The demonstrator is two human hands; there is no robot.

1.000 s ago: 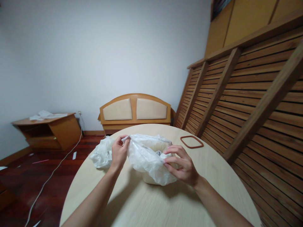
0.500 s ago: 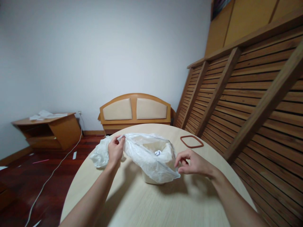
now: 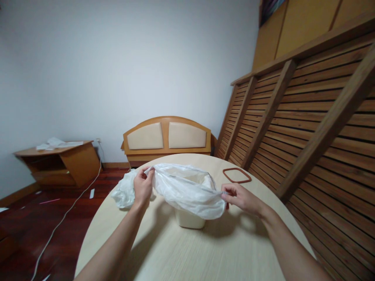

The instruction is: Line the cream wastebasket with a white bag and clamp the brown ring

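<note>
A thin white plastic bag [image 3: 187, 195] hangs over the rim of a cream bin [image 3: 190, 220] that stands on the round table. My left hand [image 3: 143, 185] pinches the bag's edge at the left, above the table. At the right, my right hand [image 3: 238, 198] has the opposite edge between thumb and fingers, and the rim of the bag is stretched between both hands. Most of the bin is hidden by the bag; its lower front shows.
Left of the bin, a crumpled white plastic bag [image 3: 124, 191] lies on the pale round table [image 3: 164, 253]. A brown rounded frame [image 3: 237, 175] rests at the right back. Beyond are a headboard [image 3: 166, 136], a low desk [image 3: 61, 160] and leaning wooden slats [image 3: 272, 117].
My right hand has closed on the bag's right edge and lifted it, drawing the near side up across the opening. My left hand has stayed in place.
</note>
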